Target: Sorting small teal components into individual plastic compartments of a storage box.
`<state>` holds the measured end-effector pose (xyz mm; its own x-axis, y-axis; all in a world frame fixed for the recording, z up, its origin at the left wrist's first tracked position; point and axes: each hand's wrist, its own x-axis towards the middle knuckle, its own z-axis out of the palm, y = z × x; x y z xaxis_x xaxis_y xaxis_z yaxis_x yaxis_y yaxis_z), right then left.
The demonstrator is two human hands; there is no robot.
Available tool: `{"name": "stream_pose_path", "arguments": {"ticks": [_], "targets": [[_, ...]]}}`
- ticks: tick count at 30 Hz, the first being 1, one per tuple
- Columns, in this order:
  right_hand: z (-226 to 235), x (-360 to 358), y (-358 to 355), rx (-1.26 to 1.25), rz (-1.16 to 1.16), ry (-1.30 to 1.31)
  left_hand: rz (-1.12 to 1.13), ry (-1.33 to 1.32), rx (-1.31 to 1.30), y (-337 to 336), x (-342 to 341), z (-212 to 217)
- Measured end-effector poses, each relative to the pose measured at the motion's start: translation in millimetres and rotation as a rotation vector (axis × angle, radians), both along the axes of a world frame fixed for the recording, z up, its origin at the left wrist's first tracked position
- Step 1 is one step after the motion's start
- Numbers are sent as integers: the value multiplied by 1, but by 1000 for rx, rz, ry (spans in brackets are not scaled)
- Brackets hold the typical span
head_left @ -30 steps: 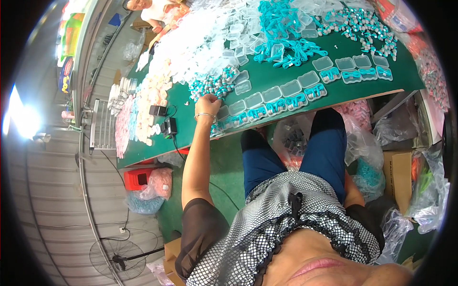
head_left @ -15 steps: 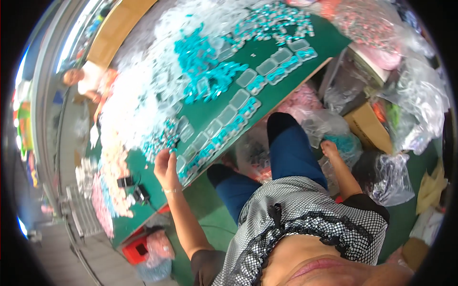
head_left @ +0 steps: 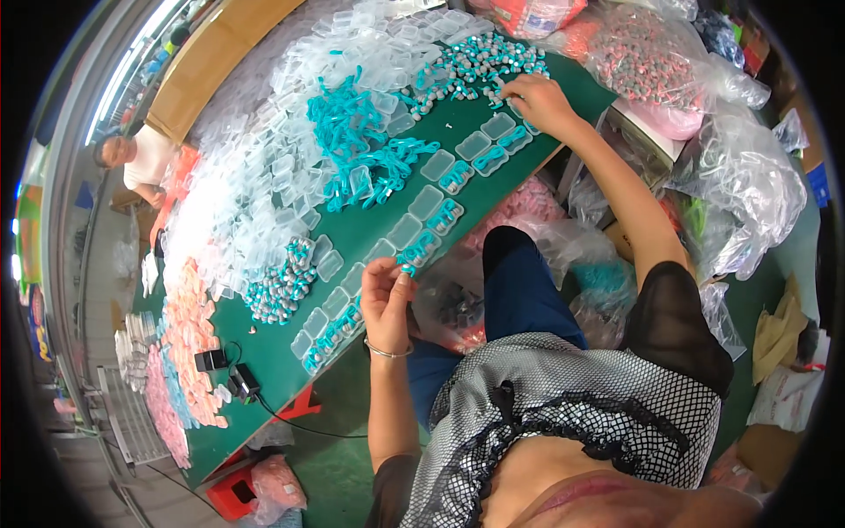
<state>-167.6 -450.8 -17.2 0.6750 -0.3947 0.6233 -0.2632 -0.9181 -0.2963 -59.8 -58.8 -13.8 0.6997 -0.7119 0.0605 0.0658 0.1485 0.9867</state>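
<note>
Along the table's near edge runs a slanting row of small clear plastic boxes [head_left: 406,231] with lids flipped back, holding teal cords and small grey-and-teal pieces. My left hand [head_left: 385,304] is over the middle of this row, thumb and fingers pinched together at a box; what they hold is too small to name. Farther right, my right hand [head_left: 539,104] reaches past the row's far end. Its fingers bend down at the edge of a pile of grey-and-teal pieces [head_left: 471,69], and their tips are partly hidden. A heap of teal cords [head_left: 343,119] lies beyond the boxes.
A large heap of empty clear boxes [head_left: 273,141] covers the table's far side. A smaller pile of grey-and-teal pieces [head_left: 280,286], peach pieces [head_left: 189,308] and black adapters [head_left: 243,381] lie left. Plastic bags [head_left: 739,202] crowd the right. Another person [head_left: 145,163] is at far left.
My left hand has moved right, from beside the left pile of pieces to the middle of the row. My right hand has risen from beside my leg to the far right pile.
</note>
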Motion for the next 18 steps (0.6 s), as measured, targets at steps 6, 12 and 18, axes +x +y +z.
{"name": "stream_pose_path", "arguments": {"ticks": [6, 12, 18], "targets": [[-8, 37, -23, -220, -73, 371, 2, 180, 7, 14, -8, -4], [5, 39, -29, -361, 21, 551, 19, 472, -37, 20, -12, -9], [5, 31, -35, -231, 144, 363, -97, 352, -18, 8, -18, -19]]}}
